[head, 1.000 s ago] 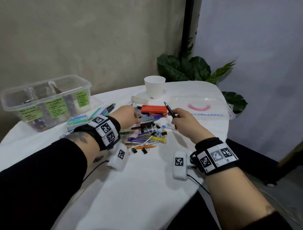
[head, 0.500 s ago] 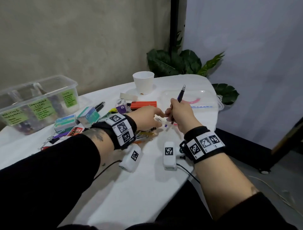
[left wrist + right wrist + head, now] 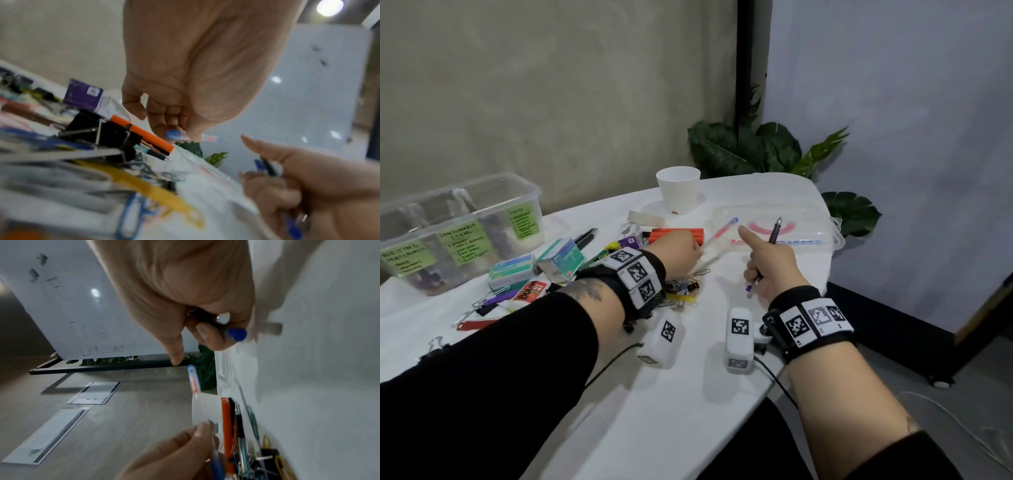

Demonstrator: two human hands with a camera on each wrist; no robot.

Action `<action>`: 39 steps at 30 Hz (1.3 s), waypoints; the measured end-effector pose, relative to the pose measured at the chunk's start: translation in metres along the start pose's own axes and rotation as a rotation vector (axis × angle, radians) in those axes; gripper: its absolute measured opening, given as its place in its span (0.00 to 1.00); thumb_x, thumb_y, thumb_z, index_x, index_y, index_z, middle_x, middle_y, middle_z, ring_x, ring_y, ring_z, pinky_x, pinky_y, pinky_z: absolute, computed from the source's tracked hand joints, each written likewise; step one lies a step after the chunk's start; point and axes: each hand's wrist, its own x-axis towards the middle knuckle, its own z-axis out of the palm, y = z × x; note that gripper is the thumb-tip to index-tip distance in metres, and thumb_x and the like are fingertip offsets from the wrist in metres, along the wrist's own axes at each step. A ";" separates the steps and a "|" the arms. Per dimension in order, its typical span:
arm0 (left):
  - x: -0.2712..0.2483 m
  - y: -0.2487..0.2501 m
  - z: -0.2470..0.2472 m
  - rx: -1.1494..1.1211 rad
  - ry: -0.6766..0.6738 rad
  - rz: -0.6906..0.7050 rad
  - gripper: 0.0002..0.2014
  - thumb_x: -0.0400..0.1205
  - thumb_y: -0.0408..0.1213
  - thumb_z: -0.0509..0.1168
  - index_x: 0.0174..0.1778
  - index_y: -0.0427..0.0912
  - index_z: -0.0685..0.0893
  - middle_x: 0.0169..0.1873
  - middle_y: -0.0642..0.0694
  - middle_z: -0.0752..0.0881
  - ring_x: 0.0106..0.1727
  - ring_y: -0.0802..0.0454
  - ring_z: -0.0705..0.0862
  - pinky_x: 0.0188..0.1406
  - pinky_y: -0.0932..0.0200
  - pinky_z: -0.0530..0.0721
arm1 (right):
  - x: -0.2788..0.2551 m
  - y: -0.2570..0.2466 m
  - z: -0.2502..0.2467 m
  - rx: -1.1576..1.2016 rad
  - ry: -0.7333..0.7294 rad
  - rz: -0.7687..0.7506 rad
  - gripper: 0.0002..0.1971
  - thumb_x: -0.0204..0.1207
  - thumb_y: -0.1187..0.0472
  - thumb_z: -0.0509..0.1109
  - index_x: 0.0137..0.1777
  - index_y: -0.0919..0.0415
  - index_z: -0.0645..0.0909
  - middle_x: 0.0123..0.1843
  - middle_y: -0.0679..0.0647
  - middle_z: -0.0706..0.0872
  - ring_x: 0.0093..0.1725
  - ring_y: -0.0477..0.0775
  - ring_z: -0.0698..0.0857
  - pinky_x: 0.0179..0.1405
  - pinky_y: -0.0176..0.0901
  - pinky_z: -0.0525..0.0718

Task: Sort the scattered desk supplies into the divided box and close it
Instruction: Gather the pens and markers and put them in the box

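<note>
The left hand (image 3: 681, 253) holds a clear pen with a blue cap (image 3: 719, 234). The right hand (image 3: 770, 267) grips a dark pen (image 3: 774, 233). Carry both carefully to the clear plastic divided box (image 3: 458, 226) far left on the surface.

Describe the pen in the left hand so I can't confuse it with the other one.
Start at the white cup; the left hand is just in front of it. That hand pinches the clear pen, which slants toward the lid. Unlike the right hand's dark pen, it is see-through with a blue tip.
</note>
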 end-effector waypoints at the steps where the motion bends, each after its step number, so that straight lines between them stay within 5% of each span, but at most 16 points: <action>1: 0.000 -0.003 -0.002 -0.145 0.009 0.002 0.11 0.86 0.41 0.61 0.51 0.40 0.88 0.42 0.46 0.88 0.39 0.50 0.83 0.35 0.60 0.78 | -0.002 0.001 0.003 0.000 -0.057 0.026 0.19 0.69 0.50 0.83 0.45 0.59 0.76 0.24 0.49 0.63 0.18 0.48 0.61 0.18 0.39 0.62; 5: -0.003 -0.013 -0.010 -0.379 0.002 0.080 0.11 0.82 0.47 0.69 0.44 0.43 0.89 0.31 0.53 0.86 0.29 0.61 0.78 0.32 0.65 0.74 | -0.011 0.008 0.025 0.078 -0.207 0.022 0.13 0.78 0.55 0.76 0.45 0.65 0.81 0.23 0.48 0.63 0.17 0.46 0.61 0.14 0.37 0.62; 8: 0.004 -0.037 -0.014 -0.151 0.146 -0.021 0.09 0.82 0.44 0.68 0.48 0.45 0.90 0.43 0.50 0.89 0.44 0.54 0.83 0.45 0.61 0.77 | -0.015 0.012 0.036 0.072 -0.189 -0.036 0.11 0.81 0.57 0.72 0.46 0.67 0.83 0.24 0.51 0.66 0.21 0.47 0.63 0.17 0.38 0.63; 10: 0.006 -0.049 -0.012 -0.019 0.093 -0.022 0.08 0.81 0.42 0.70 0.52 0.46 0.91 0.51 0.49 0.90 0.49 0.54 0.83 0.53 0.61 0.79 | -0.015 0.012 0.037 0.025 -0.170 -0.060 0.13 0.81 0.54 0.72 0.43 0.65 0.84 0.24 0.51 0.67 0.20 0.48 0.65 0.20 0.40 0.64; 16: 0.010 -0.057 -0.005 0.120 -0.025 -0.098 0.14 0.84 0.48 0.65 0.56 0.43 0.91 0.55 0.48 0.89 0.56 0.48 0.86 0.58 0.57 0.82 | -0.013 0.007 0.037 0.054 -0.107 -0.006 0.19 0.82 0.47 0.69 0.34 0.60 0.77 0.25 0.54 0.71 0.18 0.50 0.70 0.21 0.39 0.70; 22: 0.008 -0.063 0.002 0.129 -0.110 -0.144 0.14 0.84 0.43 0.64 0.50 0.37 0.90 0.45 0.44 0.89 0.48 0.45 0.86 0.42 0.59 0.78 | -0.018 0.007 0.044 0.261 -0.189 0.107 0.15 0.86 0.55 0.64 0.39 0.63 0.75 0.29 0.56 0.79 0.24 0.52 0.80 0.30 0.47 0.89; 25: 0.007 -0.066 -0.003 0.026 -0.012 -0.161 0.10 0.84 0.41 0.63 0.40 0.42 0.86 0.34 0.47 0.84 0.39 0.46 0.81 0.38 0.57 0.78 | -0.021 0.011 0.051 0.214 -0.201 0.083 0.10 0.86 0.59 0.65 0.44 0.63 0.75 0.29 0.54 0.76 0.20 0.48 0.72 0.19 0.39 0.78; 29: -0.002 -0.060 -0.013 -0.343 0.188 -0.095 0.12 0.81 0.48 0.69 0.43 0.42 0.85 0.35 0.48 0.85 0.35 0.52 0.79 0.33 0.61 0.77 | -0.022 0.023 0.056 0.121 -0.236 0.049 0.07 0.79 0.62 0.74 0.45 0.63 0.78 0.30 0.53 0.70 0.17 0.45 0.66 0.16 0.38 0.69; 33: -0.014 -0.049 -0.021 -0.554 -0.045 0.052 0.10 0.79 0.45 0.73 0.43 0.41 0.89 0.32 0.51 0.86 0.33 0.57 0.80 0.35 0.64 0.78 | -0.023 0.027 0.058 0.079 -0.242 0.044 0.09 0.79 0.59 0.75 0.42 0.63 0.79 0.28 0.53 0.71 0.15 0.45 0.68 0.18 0.39 0.67; 37: -0.017 -0.055 -0.023 -0.336 -0.017 0.019 0.13 0.81 0.53 0.68 0.45 0.48 0.92 0.38 0.55 0.90 0.39 0.59 0.83 0.49 0.59 0.84 | -0.024 0.029 0.055 0.088 -0.223 0.059 0.12 0.82 0.53 0.71 0.41 0.60 0.84 0.27 0.51 0.74 0.18 0.48 0.72 0.17 0.37 0.69; 39: -0.022 -0.062 -0.026 -0.173 -0.127 -0.015 0.14 0.74 0.61 0.72 0.45 0.55 0.90 0.42 0.58 0.90 0.43 0.60 0.85 0.51 0.58 0.84 | -0.023 0.028 0.054 0.115 -0.199 0.065 0.14 0.83 0.51 0.69 0.40 0.59 0.82 0.28 0.52 0.77 0.23 0.50 0.76 0.20 0.39 0.75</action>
